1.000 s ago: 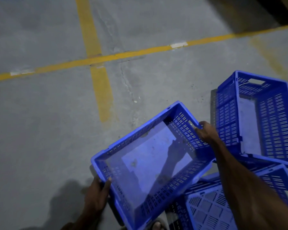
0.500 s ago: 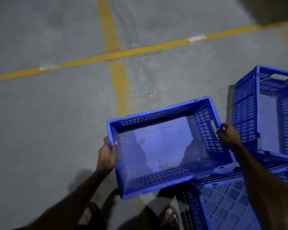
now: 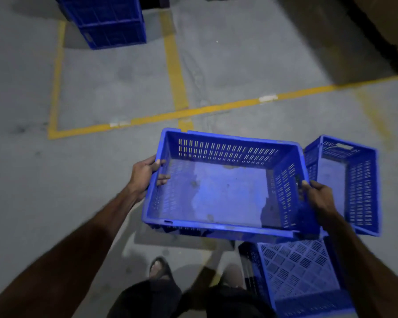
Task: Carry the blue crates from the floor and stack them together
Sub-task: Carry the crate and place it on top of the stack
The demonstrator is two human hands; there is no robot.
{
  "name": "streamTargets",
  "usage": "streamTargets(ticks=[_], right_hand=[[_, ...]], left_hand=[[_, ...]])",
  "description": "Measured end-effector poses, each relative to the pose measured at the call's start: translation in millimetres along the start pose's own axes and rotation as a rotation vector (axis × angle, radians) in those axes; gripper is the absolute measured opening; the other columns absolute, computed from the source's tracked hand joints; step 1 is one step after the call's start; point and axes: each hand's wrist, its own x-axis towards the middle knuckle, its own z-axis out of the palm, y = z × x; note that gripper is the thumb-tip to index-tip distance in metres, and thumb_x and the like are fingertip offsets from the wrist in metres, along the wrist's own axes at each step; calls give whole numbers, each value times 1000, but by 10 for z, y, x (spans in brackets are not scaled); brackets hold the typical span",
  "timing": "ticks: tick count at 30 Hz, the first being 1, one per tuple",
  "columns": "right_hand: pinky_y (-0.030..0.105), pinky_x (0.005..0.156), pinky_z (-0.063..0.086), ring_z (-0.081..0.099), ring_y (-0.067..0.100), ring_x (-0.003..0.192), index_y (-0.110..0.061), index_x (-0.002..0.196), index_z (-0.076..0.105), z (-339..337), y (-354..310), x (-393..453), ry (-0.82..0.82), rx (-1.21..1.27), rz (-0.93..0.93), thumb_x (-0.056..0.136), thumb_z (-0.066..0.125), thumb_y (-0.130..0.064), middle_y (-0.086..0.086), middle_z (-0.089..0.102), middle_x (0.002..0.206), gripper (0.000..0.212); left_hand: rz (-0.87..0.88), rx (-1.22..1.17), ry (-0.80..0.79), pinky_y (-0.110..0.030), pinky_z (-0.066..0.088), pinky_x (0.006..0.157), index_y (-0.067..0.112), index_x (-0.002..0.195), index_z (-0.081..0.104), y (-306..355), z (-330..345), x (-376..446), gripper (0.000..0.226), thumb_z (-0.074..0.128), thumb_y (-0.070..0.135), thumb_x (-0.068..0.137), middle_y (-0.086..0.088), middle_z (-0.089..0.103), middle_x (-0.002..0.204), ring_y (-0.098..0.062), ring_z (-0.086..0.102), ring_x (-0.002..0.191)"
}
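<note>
Grey concrete floor [image 3: 101,180] crossed by yellow painted lines [image 3: 193,111], dim light, stacked blue crates [image 3: 106,21] now in sight at top left. Raised and levelled since a second ago: slotted blue crate [image 3: 225,187], open side up, held clear of the floor. Left hand [image 3: 145,175] clasping its left rim, fingers [image 3: 162,177] curled inside; right hand [image 3: 317,196] gripping the right wall. Behind on the right, tipped crate [image 3: 347,184]; below, overturned crate [image 3: 301,278] beside sandalled feet [image 3: 159,269]
</note>
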Motion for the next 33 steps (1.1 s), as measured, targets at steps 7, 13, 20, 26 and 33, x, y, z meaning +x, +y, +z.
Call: streamTargets(ticks=[7,13,20,26,33], right_hand=[[29,52,44,50,9,42,-5,79,63,-333,-1753,-1196,-21,63,1,102,57,-16,10,56,65,27],[33,54,44,49,18,55,-3,103,66,-258,-2744,-1982,-149,213,34,102,55,-12,9,61,76,14],[36,57,43,49,15,55,-7,91,65,433,-3319,-2349,-264,214,-71,102,47,-3,8,54,77,22],[37,59,50,54,19,60,-4,108,64,980,-3893,-2398,-264,183,-142,106,46,-11,10,58,83,19],[31,60,52,59,11,55,-4,107,65,1484,-4474,-2170,-268,224,-202,107,47,-14,6,61,82,20]], left_hand=[[86,108,154,-24,49,42,-5,120,62,1266,-686,-1086,26,49,14,107,-16,66,102,-14,57,40],[0,-146,273,-25,50,41,-7,107,60,1749,-1468,-1798,24,60,17,101,-19,65,88,-18,61,42],[58,-189,325,-23,45,42,3,89,60,1797,-2379,-2003,24,59,23,103,-16,62,83,-16,56,44],[133,-205,398,-22,49,44,-2,104,62,2087,-2935,-1911,28,60,25,102,-16,62,82,-13,57,41],[169,-182,486,-24,51,46,-1,105,65,2465,-3306,-1529,35,62,34,101,-15,62,78,-13,56,41]])
